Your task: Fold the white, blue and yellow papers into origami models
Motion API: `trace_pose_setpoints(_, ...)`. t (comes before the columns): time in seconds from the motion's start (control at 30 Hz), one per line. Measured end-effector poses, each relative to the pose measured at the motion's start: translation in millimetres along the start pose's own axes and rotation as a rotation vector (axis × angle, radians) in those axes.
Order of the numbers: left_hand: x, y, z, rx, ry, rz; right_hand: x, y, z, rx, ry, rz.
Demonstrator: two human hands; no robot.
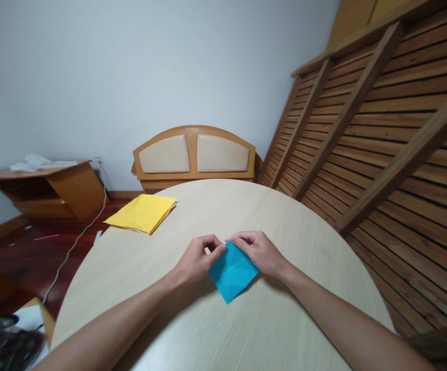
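Note:
A blue sheet of paper (233,273), folded into a small square with crease lines across it, is held at a slant over the round table, one corner pointing toward me. My left hand (205,255) pinches its far left edge between thumb and fingers. On the far right edge, my right hand (260,252) grips the paper, thumb on top. Both hands meet near the far corner, and the fingers underneath are partly hidden by the sheet.
Yellow paper (144,212) lies in a stack at the table's (285,221) far left. Beyond stands a wooden headboard (193,154). Wooden slats (362,129) lean along the right. At left are a low cabinet (69,188) and a white cable (74,245) on the floor.

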State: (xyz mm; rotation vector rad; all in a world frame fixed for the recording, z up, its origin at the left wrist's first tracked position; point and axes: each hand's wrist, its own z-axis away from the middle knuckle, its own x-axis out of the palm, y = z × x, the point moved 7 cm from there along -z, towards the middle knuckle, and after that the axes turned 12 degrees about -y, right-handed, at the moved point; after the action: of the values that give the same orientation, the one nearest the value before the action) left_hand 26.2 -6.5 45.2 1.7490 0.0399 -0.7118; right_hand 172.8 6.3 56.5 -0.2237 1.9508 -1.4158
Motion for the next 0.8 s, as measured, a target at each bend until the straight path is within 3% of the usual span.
trace_pose_setpoints(0.13,-0.2,1,0,0.004,0.012,0.007,2,3,-2,-0.014,-0.006,-0.058)
trace_pose_setpoints(0.33,-12.1,3,3,0.025,0.131,-0.020,-3,9,-3,0.003,0.024,-0.092)
trace_pose_setpoints(0.6,-8.4,2,1,0.020,0.083,-0.007,4,1,0,0.008,-0.045,0.035)
trace_pose_setpoints(0.8,-19.6,0,4,0.003,0.216,0.067,-5,9,-2,0.036,0.002,0.029)
